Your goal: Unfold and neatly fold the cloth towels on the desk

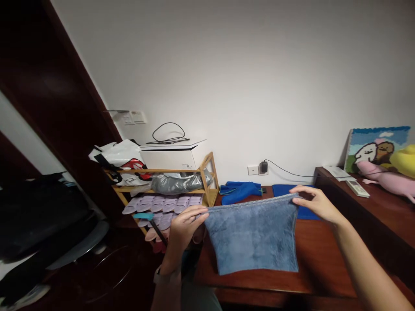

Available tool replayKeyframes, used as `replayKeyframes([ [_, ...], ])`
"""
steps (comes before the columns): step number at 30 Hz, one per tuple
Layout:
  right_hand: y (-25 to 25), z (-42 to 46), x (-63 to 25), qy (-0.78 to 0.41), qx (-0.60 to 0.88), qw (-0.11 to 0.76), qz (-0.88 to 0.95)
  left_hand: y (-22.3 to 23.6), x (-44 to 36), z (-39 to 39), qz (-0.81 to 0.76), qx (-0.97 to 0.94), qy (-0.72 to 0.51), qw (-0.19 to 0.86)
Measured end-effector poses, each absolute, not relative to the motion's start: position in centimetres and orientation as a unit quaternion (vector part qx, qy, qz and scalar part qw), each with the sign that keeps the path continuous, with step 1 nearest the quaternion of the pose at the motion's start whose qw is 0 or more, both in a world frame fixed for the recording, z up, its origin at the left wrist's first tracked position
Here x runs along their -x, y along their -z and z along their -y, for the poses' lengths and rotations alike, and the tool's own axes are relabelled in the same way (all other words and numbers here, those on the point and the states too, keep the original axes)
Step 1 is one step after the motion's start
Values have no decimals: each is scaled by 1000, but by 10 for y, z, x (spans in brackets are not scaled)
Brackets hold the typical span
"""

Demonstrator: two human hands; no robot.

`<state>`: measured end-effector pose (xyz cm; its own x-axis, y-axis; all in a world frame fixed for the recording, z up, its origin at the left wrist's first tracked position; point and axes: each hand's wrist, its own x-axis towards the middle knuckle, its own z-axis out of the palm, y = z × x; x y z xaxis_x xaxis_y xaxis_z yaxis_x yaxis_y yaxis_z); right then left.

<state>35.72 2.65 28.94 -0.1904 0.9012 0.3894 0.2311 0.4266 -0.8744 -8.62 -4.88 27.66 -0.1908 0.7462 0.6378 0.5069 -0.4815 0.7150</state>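
**Left grip (pixel 186 229) and right grip (pixel 316 203) pinch a blue towel (pixel 253 237) at its top corners**

Each grip presses one corner between thumb and fingers, and the hemmed top edge stretches tight between them. The towel hangs down in front of the person over a wooden tabletop (pixel 324 259); whether its lower edge touches the wood cannot be told. Behind it on the tabletop lie a bright blue cloth (pixel 240 192) and a second blue cloth (pixel 290 191), the latter partly hidden by the towel and the right grip. Just past the left grip stands a bamboo shelf (pixel 207 172) holding pale purple slippers (pixel 162 205), with a white box (pixel 171 157) on top.
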Motion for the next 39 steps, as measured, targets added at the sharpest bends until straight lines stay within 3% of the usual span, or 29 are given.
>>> replayKeyframes([
  [6,-276,-14,-374,-410,394,550,611,-282,73,35,-495,-604,-588,210],
  [12,-274,4,-379,-386,412,550,615,-274,58,24,-475,-574,-593,305],
  [17,-278,23,-393,-363,428,538,629,-270,53,20,-451,-598,-586,309],
  [22,-273,32,-412,-358,426,584,591,-274,51,32,-407,-640,-566,324],
  [31,-272,48,-435,-300,448,614,577,-290,37,58,-480,-579,-592,290],
  [35,-260,7,-420,-315,464,585,586,-265,41,14,-471,-564,-606,305],
  [39,-221,-78,-387,-348,497,518,604,-211,47,-59,-504,-598,-549,294],
])
